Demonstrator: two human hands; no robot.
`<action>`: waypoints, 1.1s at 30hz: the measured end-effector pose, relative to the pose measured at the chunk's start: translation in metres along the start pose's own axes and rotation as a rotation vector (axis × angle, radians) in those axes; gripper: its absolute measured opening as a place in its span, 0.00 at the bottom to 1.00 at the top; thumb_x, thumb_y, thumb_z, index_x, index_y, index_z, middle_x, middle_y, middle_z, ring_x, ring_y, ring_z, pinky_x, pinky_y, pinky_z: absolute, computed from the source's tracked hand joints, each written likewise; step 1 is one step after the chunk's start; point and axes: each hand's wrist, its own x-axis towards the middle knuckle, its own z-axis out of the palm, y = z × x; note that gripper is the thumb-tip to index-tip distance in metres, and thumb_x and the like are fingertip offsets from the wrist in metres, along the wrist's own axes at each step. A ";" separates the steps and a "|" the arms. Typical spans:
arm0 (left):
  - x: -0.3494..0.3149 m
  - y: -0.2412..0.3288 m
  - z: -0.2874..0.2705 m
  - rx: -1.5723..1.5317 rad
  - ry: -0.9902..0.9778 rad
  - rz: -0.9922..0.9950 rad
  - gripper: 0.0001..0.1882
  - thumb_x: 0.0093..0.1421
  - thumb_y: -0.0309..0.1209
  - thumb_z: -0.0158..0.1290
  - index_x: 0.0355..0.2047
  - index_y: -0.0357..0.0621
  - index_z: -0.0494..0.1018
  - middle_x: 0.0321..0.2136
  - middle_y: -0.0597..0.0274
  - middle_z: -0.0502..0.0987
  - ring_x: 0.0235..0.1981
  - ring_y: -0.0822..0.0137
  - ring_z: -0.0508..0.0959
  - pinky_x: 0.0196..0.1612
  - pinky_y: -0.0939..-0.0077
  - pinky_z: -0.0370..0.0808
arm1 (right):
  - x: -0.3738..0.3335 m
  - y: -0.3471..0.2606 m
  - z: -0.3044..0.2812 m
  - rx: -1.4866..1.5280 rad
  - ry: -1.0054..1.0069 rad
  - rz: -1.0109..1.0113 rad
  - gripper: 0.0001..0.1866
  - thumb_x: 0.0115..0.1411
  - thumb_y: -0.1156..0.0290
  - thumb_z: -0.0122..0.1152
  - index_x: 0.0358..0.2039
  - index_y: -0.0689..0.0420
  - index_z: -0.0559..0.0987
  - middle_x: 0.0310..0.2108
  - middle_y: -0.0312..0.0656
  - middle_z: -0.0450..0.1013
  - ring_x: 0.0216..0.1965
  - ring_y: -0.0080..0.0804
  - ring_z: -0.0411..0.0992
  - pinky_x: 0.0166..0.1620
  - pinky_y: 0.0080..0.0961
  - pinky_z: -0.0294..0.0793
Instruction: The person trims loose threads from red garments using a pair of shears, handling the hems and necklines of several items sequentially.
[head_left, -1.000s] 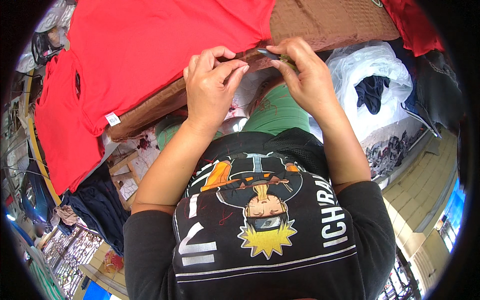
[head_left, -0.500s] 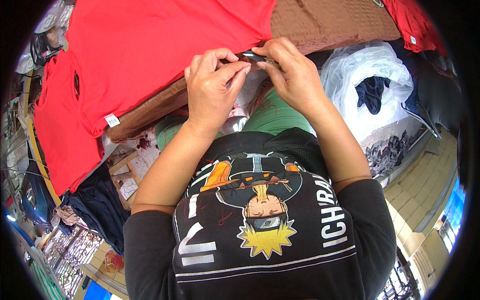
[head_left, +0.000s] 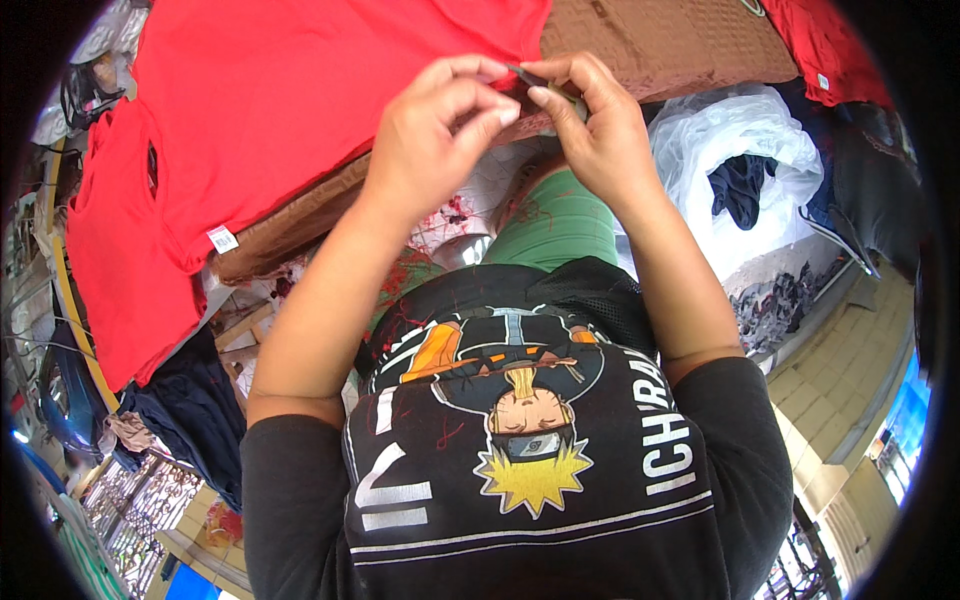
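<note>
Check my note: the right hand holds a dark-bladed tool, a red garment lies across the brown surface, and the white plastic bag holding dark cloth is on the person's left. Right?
Wrong side: in the head view, the white plastic bag holding dark cloth is on the person's right. The right hand holds a dark-bladed tool, and a red garment lies across the brown surface.

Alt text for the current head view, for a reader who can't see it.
A person's right hand holds a small dark-bladed tool close to the left hand, by a red garment spread over a brown cloth-covered surface; whether the left holds anything is unclear. To the right, a whitish plastic bag contains dark cloth.
</note>
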 end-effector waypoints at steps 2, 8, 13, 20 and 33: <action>0.015 -0.007 -0.005 -0.394 -0.045 -0.255 0.03 0.56 0.27 0.57 0.31 0.41 0.79 0.45 0.58 0.75 0.47 0.66 0.74 0.53 0.72 0.68 | 0.006 0.001 0.001 0.044 0.023 0.024 0.12 0.55 0.73 0.60 0.40 0.59 0.75 0.34 0.47 0.72 0.36 0.42 0.73 0.40 0.32 0.71; 0.033 -0.048 -0.039 -1.152 -0.293 -0.570 0.08 0.63 0.34 0.51 0.41 0.50 0.76 0.55 0.52 0.69 0.49 0.68 0.74 0.51 0.76 0.71 | 0.016 0.005 0.004 0.040 -0.032 0.017 0.11 0.58 0.76 0.58 0.42 0.61 0.75 0.36 0.39 0.73 0.39 0.25 0.72 0.43 0.23 0.70; 0.032 -0.053 -0.041 -1.275 -0.337 -0.565 0.09 0.64 0.35 0.50 0.41 0.51 0.76 0.56 0.52 0.68 0.49 0.67 0.73 0.51 0.75 0.72 | 0.018 -0.001 0.005 -0.079 -0.059 -0.132 0.13 0.54 0.79 0.60 0.42 0.60 0.76 0.38 0.42 0.72 0.42 0.34 0.72 0.45 0.26 0.70; 0.031 -0.051 -0.039 -1.275 -0.330 -0.562 0.09 0.64 0.36 0.50 0.40 0.52 0.77 0.56 0.53 0.68 0.50 0.67 0.73 0.52 0.74 0.71 | 0.018 0.000 0.016 -0.174 0.018 -0.190 0.11 0.53 0.75 0.60 0.38 0.54 0.76 0.37 0.43 0.71 0.39 0.48 0.71 0.39 0.38 0.71; 0.011 0.088 -0.097 0.398 -0.517 0.107 0.09 0.58 0.24 0.51 0.38 0.39 0.77 0.41 0.52 0.79 0.51 0.59 0.75 0.58 0.65 0.63 | 0.016 -0.004 -0.049 -0.185 0.052 0.065 0.14 0.55 0.74 0.63 0.43 0.57 0.77 0.37 0.35 0.73 0.37 0.22 0.69 0.43 0.19 0.69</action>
